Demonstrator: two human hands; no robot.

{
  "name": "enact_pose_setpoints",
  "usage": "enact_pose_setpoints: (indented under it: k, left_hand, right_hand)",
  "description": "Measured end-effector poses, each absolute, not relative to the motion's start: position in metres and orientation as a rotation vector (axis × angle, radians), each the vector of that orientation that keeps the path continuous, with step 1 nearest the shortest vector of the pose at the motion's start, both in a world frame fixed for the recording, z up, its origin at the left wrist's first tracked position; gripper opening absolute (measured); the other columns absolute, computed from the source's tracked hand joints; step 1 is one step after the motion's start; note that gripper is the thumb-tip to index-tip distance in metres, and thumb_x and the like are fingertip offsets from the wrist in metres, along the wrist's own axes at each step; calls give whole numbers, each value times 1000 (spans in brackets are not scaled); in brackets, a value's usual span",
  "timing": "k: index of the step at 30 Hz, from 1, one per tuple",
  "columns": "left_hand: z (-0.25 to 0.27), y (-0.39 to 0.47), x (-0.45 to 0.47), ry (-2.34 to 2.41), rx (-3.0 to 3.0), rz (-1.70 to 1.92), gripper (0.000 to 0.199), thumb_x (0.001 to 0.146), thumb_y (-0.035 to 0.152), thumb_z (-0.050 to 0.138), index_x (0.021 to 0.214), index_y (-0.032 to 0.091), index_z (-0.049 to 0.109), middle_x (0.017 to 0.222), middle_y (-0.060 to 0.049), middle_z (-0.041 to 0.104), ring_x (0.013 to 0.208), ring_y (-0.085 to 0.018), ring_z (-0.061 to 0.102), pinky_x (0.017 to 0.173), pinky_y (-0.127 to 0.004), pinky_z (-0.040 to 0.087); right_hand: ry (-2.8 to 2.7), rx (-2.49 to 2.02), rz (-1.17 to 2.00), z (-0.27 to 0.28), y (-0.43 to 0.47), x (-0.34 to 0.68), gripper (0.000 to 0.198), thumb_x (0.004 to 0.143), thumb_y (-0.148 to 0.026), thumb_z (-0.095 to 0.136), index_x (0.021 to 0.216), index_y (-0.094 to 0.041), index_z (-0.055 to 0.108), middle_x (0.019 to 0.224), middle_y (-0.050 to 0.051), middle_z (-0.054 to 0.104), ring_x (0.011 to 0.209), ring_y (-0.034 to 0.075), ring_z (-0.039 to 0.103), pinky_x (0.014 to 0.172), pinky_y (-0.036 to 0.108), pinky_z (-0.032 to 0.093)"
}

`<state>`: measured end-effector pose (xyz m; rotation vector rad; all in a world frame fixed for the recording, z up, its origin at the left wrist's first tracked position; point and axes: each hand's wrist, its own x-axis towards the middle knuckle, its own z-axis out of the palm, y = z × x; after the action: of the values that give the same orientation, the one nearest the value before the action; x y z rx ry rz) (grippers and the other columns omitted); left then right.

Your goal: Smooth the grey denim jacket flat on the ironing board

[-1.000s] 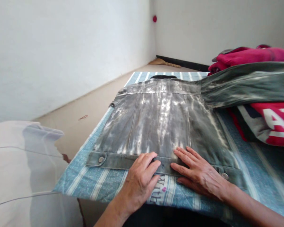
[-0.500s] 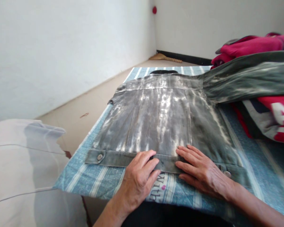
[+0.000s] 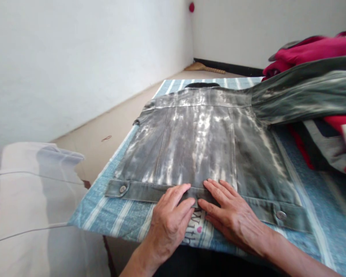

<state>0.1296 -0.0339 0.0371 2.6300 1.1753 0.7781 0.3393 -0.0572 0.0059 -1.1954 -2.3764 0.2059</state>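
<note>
A grey bleached denim jacket (image 3: pixel 198 142) lies flat, back side up, on a blue striped cloth (image 3: pixel 123 215) that covers a table. Its right sleeve (image 3: pixel 308 92) stretches away over a pile of clothes. My left hand (image 3: pixel 170 223) rests palm down on the middle of the jacket's bottom hem (image 3: pixel 138 190), fingers spread. My right hand (image 3: pixel 232 217) lies flat right beside it on the same hem, fingertips almost touching the left hand. Neither hand grips anything.
A pile of clothes lies at the right: a pink garment (image 3: pixel 314 48) on top and a red, white and dark one (image 3: pixel 334 142) under the sleeve. A white striped pillow or cushion (image 3: pixel 23 207) sits at the left. White walls (image 3: pixel 75 57) and bare floor (image 3: pixel 115 123) lie beyond.
My right hand has slid left along the hem, closing up to my left hand. The view has shifted slightly, so the clothes pile sits further right.
</note>
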Motion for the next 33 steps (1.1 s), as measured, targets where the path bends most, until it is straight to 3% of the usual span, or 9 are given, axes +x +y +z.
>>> enact_pose_setpoints:
  k: [5,8,11,15,18,23,28,33]
  left_hand:
    - [40,-51,133,1395,2385,1034,10,86,13,61,93,20,65,101,-9,69,95,-21,65,85,-34,56]
    - [39,-71,136,1576,1899,1012,3,86,25,63,84,24,65,77,-2,67,67,-17,66,64,-28,58]
    - [39,-87,142,1559,1161,820,19,83,40,67,91,23,65,73,-3,69,57,-17,65,46,-25,53]
    - [43,-92,152,1410,523,846,44,73,42,78,106,18,62,89,-10,72,68,-20,69,49,-25,53]
    - [48,-86,159,1349,364,932,43,69,32,82,105,16,63,90,-9,72,69,-17,68,52,-22,52]
    - [53,-76,170,1260,196,925,30,66,25,84,86,15,64,80,-6,71,60,-12,64,49,-19,49]
    - [53,-71,182,1239,139,957,34,61,31,88,69,13,60,66,-4,68,45,-7,53,42,-17,42]
    - [50,-70,186,1276,232,974,40,59,40,88,64,14,59,59,-2,65,38,-7,49,38,-18,39]
  right_hand:
    - [-2311,-1157,168,1,-55,341,20,93,-18,53,110,-19,63,131,16,58,128,28,50,105,51,43]
    - [-2295,-1111,139,-4,-55,341,14,92,-17,53,102,-17,63,130,16,59,127,28,52,106,50,44]
    - [-2264,-1086,135,-8,-55,342,10,92,-15,53,96,-17,62,129,16,60,126,28,53,106,51,43]
    - [-2219,-1077,173,-7,-55,343,9,93,-17,53,91,-17,62,125,14,62,120,26,56,105,50,45]
    - [-2189,-1070,223,-6,-54,344,10,93,-16,52,89,-17,62,121,14,63,117,25,58,104,50,46]
    - [-2120,-1062,300,-1,-54,343,13,94,-15,50,88,-18,61,119,14,64,114,25,59,101,49,48]
    - [-2042,-1020,351,4,-53,343,12,94,-14,50,89,-18,61,113,14,65,109,24,61,96,46,52]
    - [-1998,-1004,412,4,-53,344,10,94,-15,53,91,-18,61,112,14,65,108,24,61,94,42,52]
